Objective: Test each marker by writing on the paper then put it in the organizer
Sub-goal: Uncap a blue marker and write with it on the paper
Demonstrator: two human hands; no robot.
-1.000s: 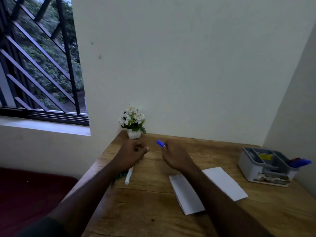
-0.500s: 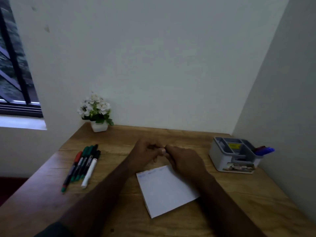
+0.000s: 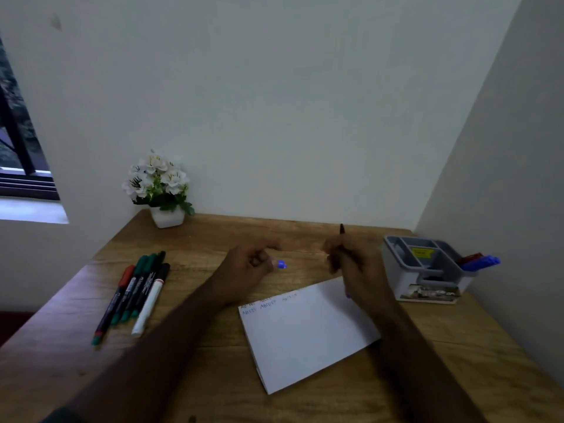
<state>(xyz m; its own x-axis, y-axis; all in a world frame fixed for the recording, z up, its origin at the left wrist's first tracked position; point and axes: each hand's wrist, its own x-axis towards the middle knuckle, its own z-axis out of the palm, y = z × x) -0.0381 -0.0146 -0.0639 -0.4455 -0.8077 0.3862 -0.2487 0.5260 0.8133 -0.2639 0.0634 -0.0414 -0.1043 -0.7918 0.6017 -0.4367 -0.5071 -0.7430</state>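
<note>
Marker (image 3: 341, 236) between right fingers (image 3: 334, 257)

You sit in a home study corner: wooden counter (image 3: 213, 236) against plain walls, potted flowers (image 3: 158, 187), barred window (image 3: 18, 154) at left.

Left hand (image 3: 248, 267) pinched closed, right hand (image 3: 355, 264) fisted — both forearms extended

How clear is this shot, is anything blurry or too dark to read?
Head view: dim and bluish overall; both forearms and the right hand are smeared by motion blur; the writing along the top of the paper is too faint to read; the wide lens bends the wall edges; no glare shows.
</note>
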